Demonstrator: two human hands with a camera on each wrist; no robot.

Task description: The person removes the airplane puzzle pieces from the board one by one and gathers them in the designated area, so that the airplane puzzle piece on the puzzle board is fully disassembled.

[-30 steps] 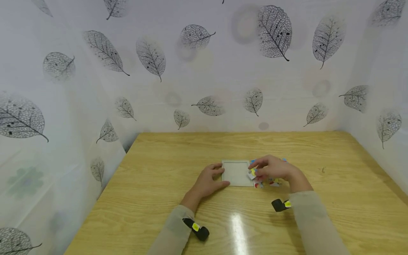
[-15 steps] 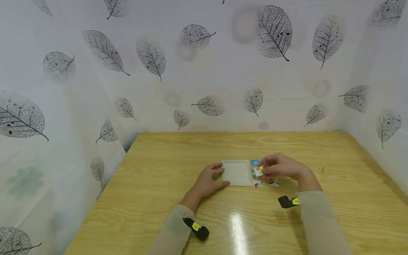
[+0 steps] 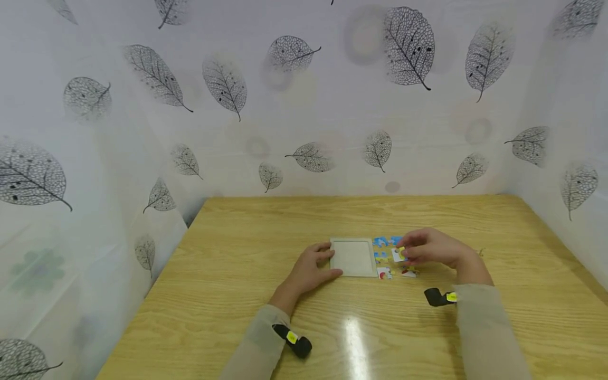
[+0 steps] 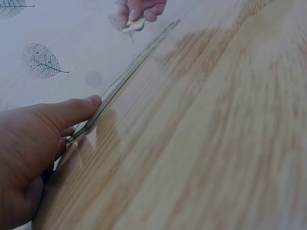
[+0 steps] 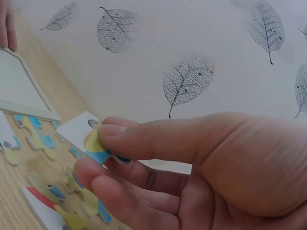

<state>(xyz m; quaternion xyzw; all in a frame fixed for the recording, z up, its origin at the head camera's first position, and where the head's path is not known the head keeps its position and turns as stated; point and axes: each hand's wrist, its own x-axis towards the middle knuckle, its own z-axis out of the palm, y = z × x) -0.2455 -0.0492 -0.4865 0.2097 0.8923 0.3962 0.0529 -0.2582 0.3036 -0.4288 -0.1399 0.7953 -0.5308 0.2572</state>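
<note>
My right hand [image 3: 434, 246] pinches a jigsaw puzzle piece [image 5: 84, 132] between thumb and fingers. The piece is white with yellow and blue print, and it is raised over other puzzle pieces [image 3: 383, 273] on the table. Those pieces sit just right of a shallow pale puzzle tray [image 3: 352, 257], whose recess is bare. At the tray's left side, my left hand [image 3: 311, 268] grips the edge, thumb at the near corner and fingers along the left rim. In the left wrist view the thumb [image 4: 79, 112] presses the rim while the other fingers are partly hidden behind it.
The wooden table [image 3: 266, 227] carries the tray and the pieces. A white leaf-printed cloth [image 3: 332, 105] hangs behind the table and on both sides. Black wrist cameras [image 3: 298, 345] are strapped to both sleeves.
My right hand has moved right, away from the tray's right edge, with the puzzle piece still pinched. More loose pieces now show beside the tray. My left hand has stayed put.
</note>
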